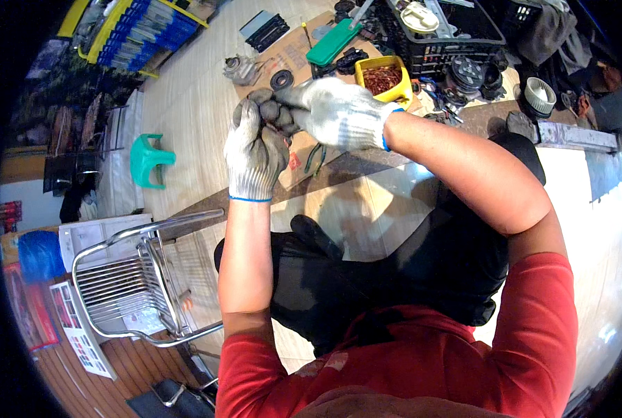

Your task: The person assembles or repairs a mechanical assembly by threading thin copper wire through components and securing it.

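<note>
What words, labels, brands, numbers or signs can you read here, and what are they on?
Nothing can be read clearly.
Printed sheet beside the metal chair: too small and blurred.
Red patch near the pliers: any lettering too small to tell.

Two gloved hands (257, 150) (342, 115), one yellow tub (403, 92)

A small dark-reddish piece (287, 141), mostly hidden, sits in the curled left hand (257, 148), beside the right hand (340, 113); shape unclear.
</note>
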Motion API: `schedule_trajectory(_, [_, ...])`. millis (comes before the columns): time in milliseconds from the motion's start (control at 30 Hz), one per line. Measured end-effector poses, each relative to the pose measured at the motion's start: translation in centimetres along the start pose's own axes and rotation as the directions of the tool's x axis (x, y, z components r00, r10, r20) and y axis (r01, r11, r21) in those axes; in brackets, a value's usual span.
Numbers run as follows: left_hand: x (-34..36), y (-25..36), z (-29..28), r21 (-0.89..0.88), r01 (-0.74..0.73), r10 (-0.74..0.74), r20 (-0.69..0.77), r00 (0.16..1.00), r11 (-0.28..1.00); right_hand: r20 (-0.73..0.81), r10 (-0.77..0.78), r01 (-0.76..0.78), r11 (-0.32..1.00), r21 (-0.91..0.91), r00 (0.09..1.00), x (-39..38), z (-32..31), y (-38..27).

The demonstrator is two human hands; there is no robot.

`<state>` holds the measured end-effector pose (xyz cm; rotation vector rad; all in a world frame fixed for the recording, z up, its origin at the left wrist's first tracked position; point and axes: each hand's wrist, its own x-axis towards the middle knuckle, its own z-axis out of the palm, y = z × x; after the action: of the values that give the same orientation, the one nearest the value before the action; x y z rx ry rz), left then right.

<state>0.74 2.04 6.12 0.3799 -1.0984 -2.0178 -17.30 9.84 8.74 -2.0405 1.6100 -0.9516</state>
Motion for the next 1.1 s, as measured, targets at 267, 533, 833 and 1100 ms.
schedule_trajectory(267, [1.7,-0.4,-0.7,-0.042,-0.15,0.137,-0.221,0.966,0.988,0.38,0.222,-0.4,0.773,0.493,0.898,-0.7,0.6,-0.7])
schedule_trajectory(533, [1.1,1.1,-2.9,-0.191,-0.078,0.057,-0.115,0.992,0.979,0.44,0.361,-0.544,0.271,0.794,0.822,-1.4,2.3,-1.2])
schedule_trajectory(833, [-0.3,3.0,-1.3,-0.171,0.071,-0.062,0.061,0.996,0.983,0.533,0.248,-0.58,0.482,0.657,0.809,-0.4,0.8,2.6])
schedule_trajectory(1100, [-1.5,3.3,1.0,0.593,0.359,-0.408,-0.056,0.911,0.721,0.361,0.353,-0.449,0.864,0.23,0.863,1.5,-2.4,2.8])
